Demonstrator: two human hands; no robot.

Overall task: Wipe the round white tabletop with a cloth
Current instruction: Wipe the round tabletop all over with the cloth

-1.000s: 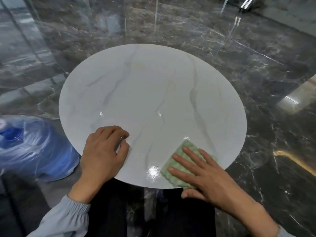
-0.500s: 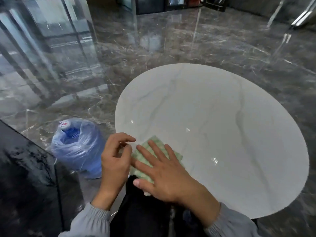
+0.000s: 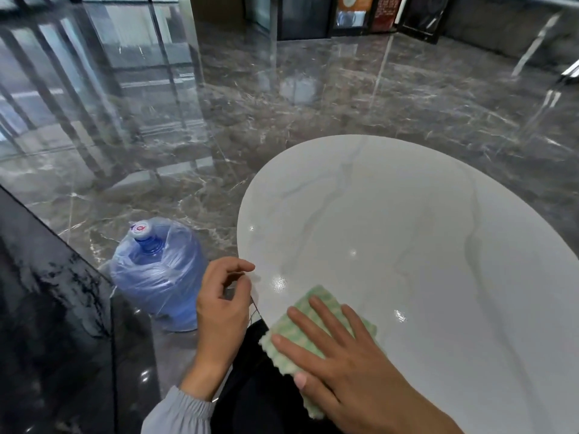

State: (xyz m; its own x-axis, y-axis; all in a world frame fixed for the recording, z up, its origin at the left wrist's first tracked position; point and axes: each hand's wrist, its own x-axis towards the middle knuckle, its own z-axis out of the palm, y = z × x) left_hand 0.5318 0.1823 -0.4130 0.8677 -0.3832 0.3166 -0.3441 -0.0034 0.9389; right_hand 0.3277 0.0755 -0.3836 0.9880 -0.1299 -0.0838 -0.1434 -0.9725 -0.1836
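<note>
Head view: right hand (image 3: pixel 354 364) presses flat on the green checked cloth (image 3: pixel 327 294) at the worktop (image 3: pixel 423 245) rim; left hand (image 3: pixel 224 308) loosely curled, empty, just beside.

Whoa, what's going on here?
A person is wiping a round white tabletop. Their right hand presses flat on a green checked cloth at the table's near edge, with a bit of cloth hanging over the rim. Their left hand hovers beside the rim, fingers loosely curled, holding nothing. A blue water bottle wrapped in plastic stands on the floor nearby.
</note>
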